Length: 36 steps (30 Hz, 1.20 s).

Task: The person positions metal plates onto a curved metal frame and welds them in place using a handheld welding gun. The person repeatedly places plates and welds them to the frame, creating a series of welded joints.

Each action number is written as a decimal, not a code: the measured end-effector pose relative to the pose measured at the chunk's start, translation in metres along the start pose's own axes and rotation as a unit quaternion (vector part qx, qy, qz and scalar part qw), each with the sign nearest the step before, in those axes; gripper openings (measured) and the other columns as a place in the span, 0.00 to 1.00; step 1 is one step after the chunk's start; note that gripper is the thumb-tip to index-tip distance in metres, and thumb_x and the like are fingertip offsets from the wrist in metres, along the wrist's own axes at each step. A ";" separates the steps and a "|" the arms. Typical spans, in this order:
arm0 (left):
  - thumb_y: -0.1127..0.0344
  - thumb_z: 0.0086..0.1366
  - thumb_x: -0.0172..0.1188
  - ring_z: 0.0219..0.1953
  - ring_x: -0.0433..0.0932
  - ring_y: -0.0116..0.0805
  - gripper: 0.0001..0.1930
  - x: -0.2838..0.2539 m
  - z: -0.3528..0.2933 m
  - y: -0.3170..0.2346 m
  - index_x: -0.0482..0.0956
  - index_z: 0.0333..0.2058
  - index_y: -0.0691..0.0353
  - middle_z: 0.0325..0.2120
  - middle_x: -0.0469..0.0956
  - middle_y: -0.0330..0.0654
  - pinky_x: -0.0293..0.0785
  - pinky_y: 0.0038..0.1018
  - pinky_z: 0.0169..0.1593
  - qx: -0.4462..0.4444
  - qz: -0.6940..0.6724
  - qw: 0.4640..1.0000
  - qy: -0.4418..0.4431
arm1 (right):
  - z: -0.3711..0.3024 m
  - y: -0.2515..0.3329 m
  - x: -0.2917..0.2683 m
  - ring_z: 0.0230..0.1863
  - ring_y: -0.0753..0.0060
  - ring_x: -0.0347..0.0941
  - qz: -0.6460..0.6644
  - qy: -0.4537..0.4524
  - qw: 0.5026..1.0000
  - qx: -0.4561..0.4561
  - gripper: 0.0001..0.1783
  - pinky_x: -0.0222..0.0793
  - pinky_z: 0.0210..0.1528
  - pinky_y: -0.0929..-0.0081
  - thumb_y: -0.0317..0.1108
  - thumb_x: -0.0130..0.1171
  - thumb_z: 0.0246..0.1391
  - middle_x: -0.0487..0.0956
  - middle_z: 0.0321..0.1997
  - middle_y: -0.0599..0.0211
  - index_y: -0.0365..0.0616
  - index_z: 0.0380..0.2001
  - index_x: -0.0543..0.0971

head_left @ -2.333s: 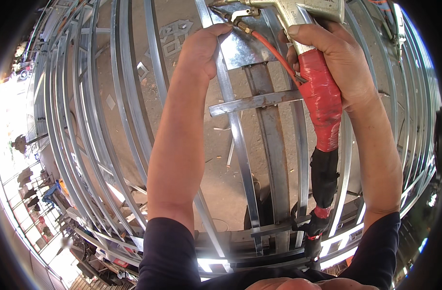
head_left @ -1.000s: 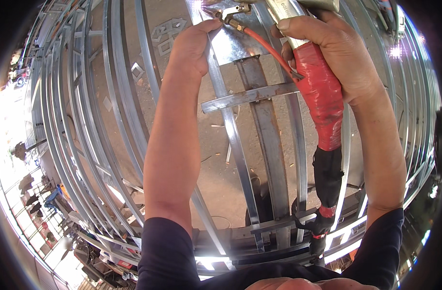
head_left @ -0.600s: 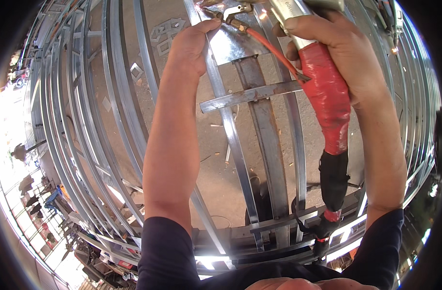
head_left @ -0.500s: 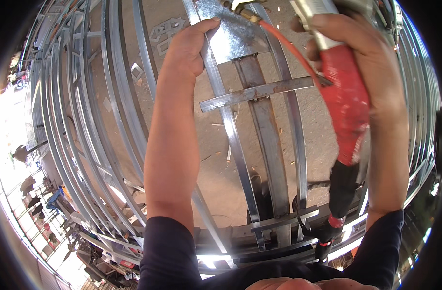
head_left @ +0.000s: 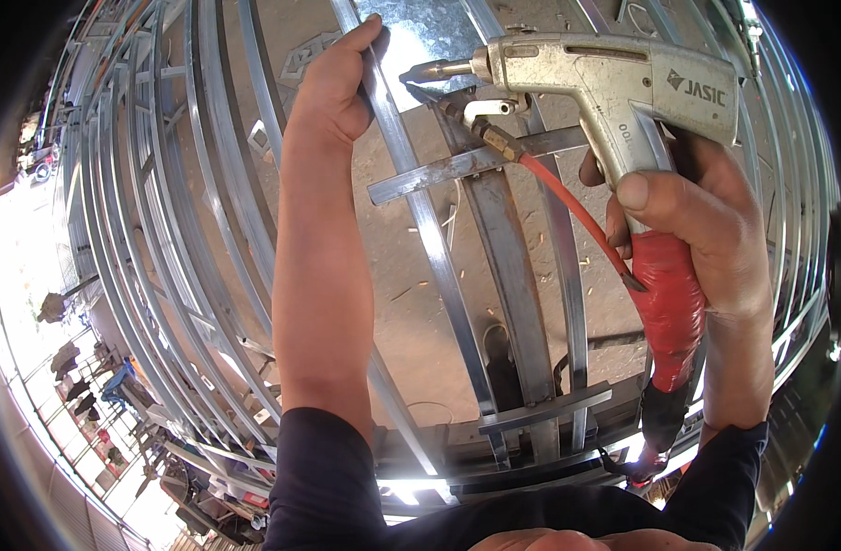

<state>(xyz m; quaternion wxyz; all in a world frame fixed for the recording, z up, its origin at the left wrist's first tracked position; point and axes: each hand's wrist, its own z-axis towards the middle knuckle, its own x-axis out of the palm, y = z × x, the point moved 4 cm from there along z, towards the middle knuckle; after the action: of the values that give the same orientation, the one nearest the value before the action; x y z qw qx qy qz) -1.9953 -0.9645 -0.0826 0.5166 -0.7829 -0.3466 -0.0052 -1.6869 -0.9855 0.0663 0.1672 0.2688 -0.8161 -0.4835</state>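
Observation:
My right hand (head_left: 714, 211) is wrapped round the grip of a silver pistol-shaped welding gun (head_left: 613, 78). The gun's nozzle points left, over the near end of a shiny galvanized metal sheet (head_left: 429, 37). Red wrapping (head_left: 668, 285) covers the lower grip, and a thin orange hose (head_left: 572, 207) runs up to a brass fitting under the barrel. My left hand (head_left: 333, 87) is closed round the left square metal tube (head_left: 406, 174) beside the sheet, its thumb on top; its other fingers are partly hidden.
A short crossbar (head_left: 466, 167) lies across the tubes and a wider rusty beam (head_left: 512, 285). Another short bar (head_left: 544, 409) crosses nearer my body. Rows of metal tubing (head_left: 163, 202) stand left and right. Scraps lie on the dusty floor (head_left: 402, 275).
The welding gun has come down and nearer with my right hand, its nozzle swinging into view over the sheet's near end. My left hand keeps its hold; the view has shifted slightly.

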 end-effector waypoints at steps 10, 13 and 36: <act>0.66 0.69 0.64 0.39 0.81 0.31 0.12 -0.002 -0.005 -0.003 0.82 0.45 0.68 0.37 0.83 0.41 0.79 0.29 0.43 -0.008 0.096 0.995 0.011 | -0.002 -0.004 0.010 0.31 0.73 0.79 -0.006 0.004 1.000 -0.002 0.29 0.77 0.35 0.76 0.39 0.67 0.53 0.82 0.42 0.55 0.29 0.54 0.75; 0.66 0.68 0.65 0.39 0.80 0.31 0.12 -0.001 -0.007 -0.004 0.82 0.46 0.67 0.37 0.83 0.40 0.78 0.28 0.42 -0.001 0.106 0.994 0.015 | -0.004 -0.002 0.013 0.31 0.73 0.80 -0.008 -0.001 1.000 -0.011 0.30 0.77 0.35 0.76 0.39 0.67 0.53 0.82 0.42 0.55 0.29 0.54 0.75; 0.66 0.67 0.66 0.37 0.80 0.30 0.10 -0.010 0.004 -0.003 0.83 0.43 0.66 0.34 0.82 0.38 0.76 0.26 0.42 -0.009 0.124 0.992 0.014 | -0.003 -0.005 0.013 0.30 0.75 0.78 -0.013 -0.011 0.999 0.033 0.26 0.76 0.35 0.75 0.37 0.66 0.53 0.81 0.40 0.59 0.30 0.52 0.76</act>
<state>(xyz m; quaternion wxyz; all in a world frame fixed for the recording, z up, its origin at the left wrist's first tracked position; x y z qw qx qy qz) -2.0061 -0.9658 -0.0862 0.5107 -0.8246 -0.2392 0.0450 -1.6948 -0.9975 0.0630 0.1433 0.2795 -0.8296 -0.4616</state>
